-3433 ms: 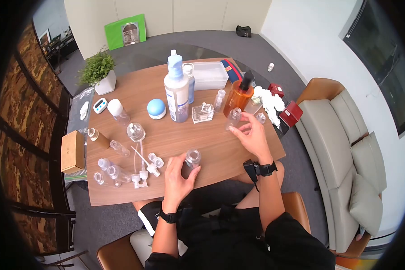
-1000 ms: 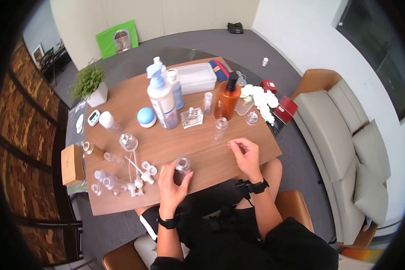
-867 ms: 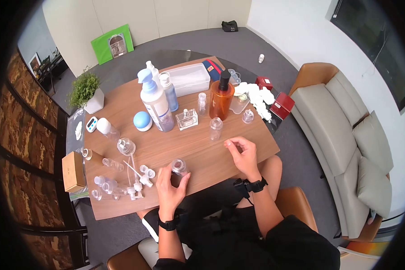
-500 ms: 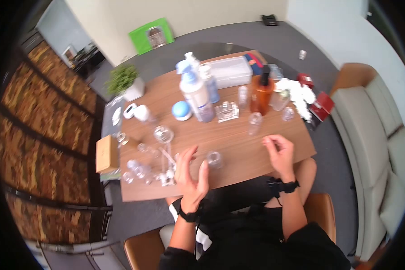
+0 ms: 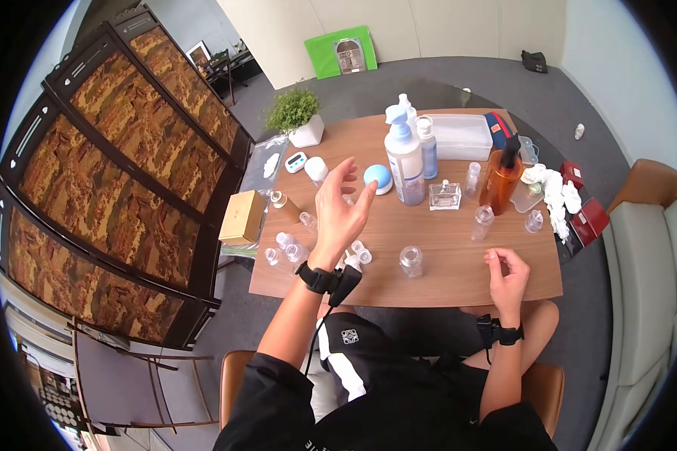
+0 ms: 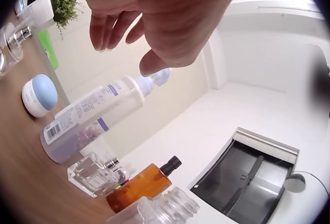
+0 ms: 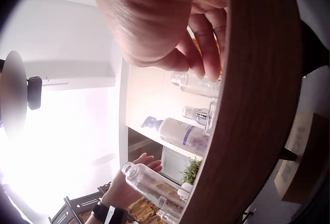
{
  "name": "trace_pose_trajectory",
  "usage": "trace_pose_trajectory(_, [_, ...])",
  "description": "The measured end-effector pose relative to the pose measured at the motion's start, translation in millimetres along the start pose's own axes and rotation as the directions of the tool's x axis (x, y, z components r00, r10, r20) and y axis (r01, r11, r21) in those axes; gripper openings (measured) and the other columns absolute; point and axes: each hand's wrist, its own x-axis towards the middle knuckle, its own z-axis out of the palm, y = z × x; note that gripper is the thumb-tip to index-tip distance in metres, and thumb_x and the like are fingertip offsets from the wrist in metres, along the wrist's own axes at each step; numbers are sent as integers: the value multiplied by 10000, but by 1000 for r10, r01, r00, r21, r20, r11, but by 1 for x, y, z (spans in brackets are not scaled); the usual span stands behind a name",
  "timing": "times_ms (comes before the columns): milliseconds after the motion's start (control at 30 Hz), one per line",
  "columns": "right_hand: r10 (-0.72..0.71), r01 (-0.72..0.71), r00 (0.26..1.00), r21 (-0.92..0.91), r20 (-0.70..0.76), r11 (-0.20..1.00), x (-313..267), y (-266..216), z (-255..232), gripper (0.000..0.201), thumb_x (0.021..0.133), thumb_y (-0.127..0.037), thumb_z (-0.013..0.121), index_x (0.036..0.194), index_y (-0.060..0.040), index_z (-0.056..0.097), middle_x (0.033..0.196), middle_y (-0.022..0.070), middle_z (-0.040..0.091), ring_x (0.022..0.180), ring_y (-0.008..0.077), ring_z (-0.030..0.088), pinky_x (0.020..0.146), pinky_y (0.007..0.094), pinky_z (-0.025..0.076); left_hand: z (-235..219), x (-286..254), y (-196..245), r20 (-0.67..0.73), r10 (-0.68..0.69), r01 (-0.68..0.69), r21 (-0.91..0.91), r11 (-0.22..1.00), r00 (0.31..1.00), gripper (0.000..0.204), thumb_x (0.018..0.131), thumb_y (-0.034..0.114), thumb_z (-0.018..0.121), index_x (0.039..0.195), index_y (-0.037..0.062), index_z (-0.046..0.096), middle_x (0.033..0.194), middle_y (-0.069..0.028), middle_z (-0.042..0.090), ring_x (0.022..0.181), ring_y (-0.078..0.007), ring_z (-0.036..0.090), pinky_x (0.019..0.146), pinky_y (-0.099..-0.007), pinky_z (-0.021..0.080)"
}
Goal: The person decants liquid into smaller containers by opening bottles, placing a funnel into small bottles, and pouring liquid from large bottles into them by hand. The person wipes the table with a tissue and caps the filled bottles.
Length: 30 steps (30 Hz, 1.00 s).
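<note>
My left hand (image 5: pixel 342 210) is raised over the left part of the table, fingers loosely bent and thumb apart, holding nothing. Beneath it, partly hidden, lie pump heads and small clear caps (image 5: pixel 361 253). An uncapped clear bottle (image 5: pixel 411 261) stands near the front edge, to the right of that hand. My right hand (image 5: pixel 510 278) rests by the front edge with loosely curled fingers and nothing in them. Just behind it stands another open clear bottle (image 5: pixel 482 224). In the left wrist view, a large pump bottle (image 6: pixel 93 115) stands beyond the left hand.
Several small clear bottles (image 5: pixel 290 248) and a brown bottle (image 5: pixel 284 204) occupy the table's left side. Behind are a blue-lidded jar (image 5: pixel 378 179), a perfume bottle (image 5: pixel 445 196), an amber pump bottle (image 5: pixel 499 184) and a clear plastic box (image 5: pixel 459 138). A cardboard box (image 5: pixel 242 218) sits off the left edge.
My right hand has released a clear bottle and drawn back to the front edge. My left hand has let go of the other bottle and moved up and left. The view has turned left.
</note>
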Motion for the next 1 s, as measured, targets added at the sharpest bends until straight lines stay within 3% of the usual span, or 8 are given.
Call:
trace_pose_trajectory(133, [-21, 21, 1000, 2, 17, 1000, 1, 0, 1, 119, 994, -43, 682, 948, 63, 714, 828, 84, 746, 777, 135, 696, 750, 283, 542, 5, 23, 5, 41, 31, -34, 74, 997, 999, 692, 892, 277, 846, 1445, -18, 553, 1275, -196, 696, 1129, -260, 686, 910, -378, 589])
trace_pose_trajectory(267, [-7, 5, 998, 41, 55, 999, 1, 17, -2, 118, 999, -50, 676, 972, 59, 714, 852, 84, 747, 792, 136, 700, 750, 287, 547, -14, 43, 9, -18, 92, -90, 76, 993, 996, 709, 883, 293, 855, 1449, -6, 551, 1255, -196, 699, 1126, -260, 691, 904, -384, 597])
trace_pose_trajectory(533, [23, -25, 999, 50, 41, 998, -2, 17, -2, 125, 1025, -59, 653, 1004, 52, 706, 879, 73, 734, 816, 125, 685, 770, 273, 544, -131, 19, 43, -185, 148, -132, 94, 987, 972, 515, 910, 149, 816, 1362, -18, 634, 1194, -172, 728, 1038, -199, 716, 868, -334, 598])
trace_pose_trajectory(600, [16, -18, 999, 33, 39, 999, -1, 14, -2, 126, 1024, -61, 657, 999, 52, 706, 877, 75, 733, 818, 126, 684, 768, 272, 544, -162, -3, 37, -213, 47, -43, 27, 999, 976, 541, 911, 132, 814, 1384, -39, 612, 1210, -179, 718, 1062, -196, 708, 895, -325, 590])
trace_pose_trajectory(733, [16, -17, 1000, 30, 22, 999, -1, 11, 0, 123, 1020, -57, 660, 995, 55, 705, 871, 74, 732, 815, 127, 683, 771, 275, 543, -188, -68, 1, -283, -54, 85, 97, 992, 958, 555, 933, 102, 788, 1417, -61, 571, 1222, -162, 710, 1037, -176, 692, 887, -319, 582])
trace_pose_trajectory(867, [25, -24, 999, -25, 34, 999, -2, 8, -2, 125, 1015, -56, 664, 981, 57, 706, 866, 69, 733, 809, 125, 681, 778, 278, 540, -160, -150, -39, -417, -212, 241, 16, 970, 884, 449, 953, 74, 768, 1361, -35, 615, 1181, -93, 705, 914, -99, 615, 832, -250, 539])
trace_pose_trajectory(967, [14, -11, 999, -71, 53, 997, -2, 7, -1, 127, 1014, -55, 663, 974, 55, 710, 868, 65, 734, 810, 125, 682, 779, 278, 538, -130, -197, -52, -418, -192, 262, 118, 958, 888, 303, 954, 55, 762, 1230, -20, 661, 1073, -52, 706, 828, -70, 597, 770, -226, 510])
trace_pose_trajectory(1000, [23, -18, 998, -81, 55, 997, -2, 7, -1, 127, 1014, -55, 662, 972, 54, 712, 870, 64, 735, 814, 125, 684, 780, 277, 538, -118, -206, -58, -438, -175, 241, 98, 966, 882, 254, 915, 25, 782, 1147, -22, 688, 993, -81, 699, 745, -104, 605, 675, -259, 500])
